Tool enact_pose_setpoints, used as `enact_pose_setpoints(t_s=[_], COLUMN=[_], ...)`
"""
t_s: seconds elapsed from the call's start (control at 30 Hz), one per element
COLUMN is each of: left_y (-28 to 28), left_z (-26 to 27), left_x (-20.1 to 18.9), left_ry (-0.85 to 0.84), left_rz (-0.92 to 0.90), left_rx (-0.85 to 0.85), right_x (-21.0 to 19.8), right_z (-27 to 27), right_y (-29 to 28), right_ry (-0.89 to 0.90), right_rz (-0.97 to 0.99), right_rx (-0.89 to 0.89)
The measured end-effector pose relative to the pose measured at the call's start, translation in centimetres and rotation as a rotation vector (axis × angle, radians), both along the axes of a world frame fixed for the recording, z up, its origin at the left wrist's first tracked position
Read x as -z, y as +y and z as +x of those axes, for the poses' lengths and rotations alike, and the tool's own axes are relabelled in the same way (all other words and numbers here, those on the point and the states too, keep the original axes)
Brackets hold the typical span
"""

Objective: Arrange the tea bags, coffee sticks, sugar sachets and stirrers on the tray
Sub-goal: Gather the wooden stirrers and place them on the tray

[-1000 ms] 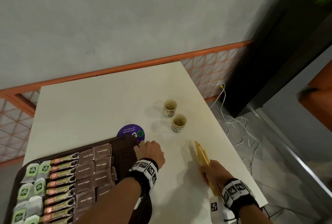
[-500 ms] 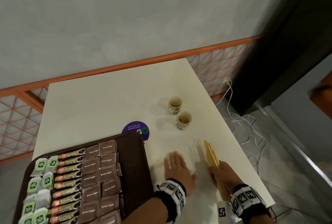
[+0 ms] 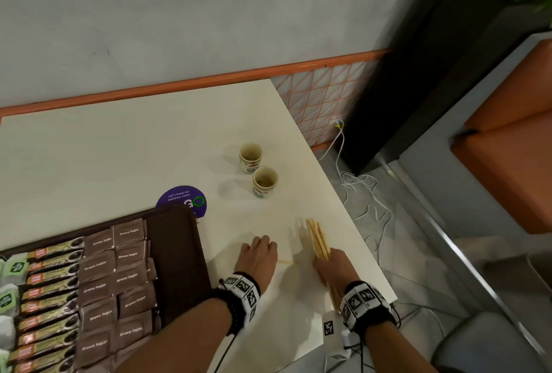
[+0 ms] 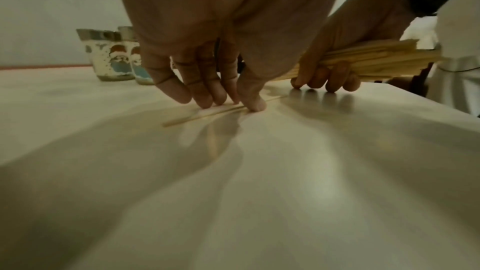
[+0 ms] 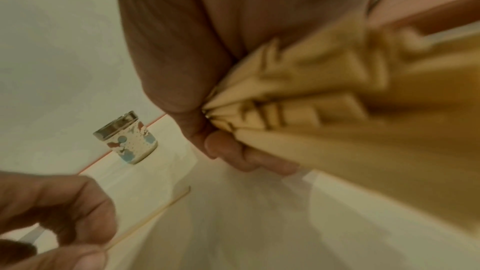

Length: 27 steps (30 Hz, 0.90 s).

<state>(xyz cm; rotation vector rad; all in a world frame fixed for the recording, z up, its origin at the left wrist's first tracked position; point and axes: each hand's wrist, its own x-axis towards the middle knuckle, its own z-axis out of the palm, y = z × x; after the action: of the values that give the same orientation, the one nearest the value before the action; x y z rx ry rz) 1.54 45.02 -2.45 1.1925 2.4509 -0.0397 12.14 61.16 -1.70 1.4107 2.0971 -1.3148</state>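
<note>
A dark brown tray (image 3: 173, 253) at the lower left holds green tea bags (image 3: 15, 268), coffee sticks (image 3: 50, 271) and brown sugar sachets (image 3: 119, 277) in columns; its right strip is bare. On the white table right of the tray, my left hand (image 4: 233, 104) pinches a single wooden stirrer (image 4: 202, 117) that lies flat on the tabletop, thumb on one side and fingers on the other. Just to its right, my right hand (image 3: 331, 265) grips a bundle of wooden stirrers (image 3: 318, 241), knuckles resting on the table. The bundle fans out past both ends of the fist.
Two small printed cups (image 3: 250, 157) (image 3: 265, 181) stand beyond the hands. A round purple sticker (image 3: 182, 200) lies at the tray's far corner. The table's right edge (image 3: 358, 241) runs close to my right hand, with white cables (image 3: 358, 187) on the floor below.
My left hand left the tray's far right corner and moved right across the table, lay flat beside the bundle, then curled its fingers onto one stirrer. The right hand kept its grip on the bundle.
</note>
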Motion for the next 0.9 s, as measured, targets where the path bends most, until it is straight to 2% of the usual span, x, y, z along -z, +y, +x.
enact_pose_setpoints(t_s=[0.13, 0.3, 0.37, 0.47, 0.57, 0.7, 0.8, 0.9], left_y=[0.0, 0.2, 0.4, 0.8, 0.5, -0.9, -3.0, -4.1], left_z=[0.5, 1.8, 1.0, -0.2, -0.8, -1.6, -2.6, -2.4], left_x=[0.5, 0.3, 0.1, -0.9, -2.0, -2.8, -3.3, -4.6], left_ry=[0.032, 0.068, -0.088, -0.508, -0.800, -0.873, -0.944, -1.115], left_rz=[-0.087, -0.135, -0.038, 0.302, 0.543, 0.629, 0.719, 0.645], left_rx=[-0.091, -0.020, -0.122, -0.470, -0.655, -0.676, -0.878, -0.979], right_x=[-0.3, -0.3, -0.3, -0.6, -1.4, -1.8, -1.9, -2.2], right_z=[0.2, 0.5, 0.3, -1.0, -3.0, -4.9, -6.1, -7.1], right_y=[-0.3, -1.0, -1.6, -3.0, -4.5, -4.5, -4.3, -4.5], right_ry=[0.064, 0.146, 0.207, 0.363, 0.426, 0.394, 0.401, 0.433], right_rz=[-0.082, -0.253, -0.371, -0.589, -0.665, -0.679, -0.759, -0.817], right_rx=[0.122, 0.314, 0.362, 0.439, 0.403, 0.375, 0.462, 0.560])
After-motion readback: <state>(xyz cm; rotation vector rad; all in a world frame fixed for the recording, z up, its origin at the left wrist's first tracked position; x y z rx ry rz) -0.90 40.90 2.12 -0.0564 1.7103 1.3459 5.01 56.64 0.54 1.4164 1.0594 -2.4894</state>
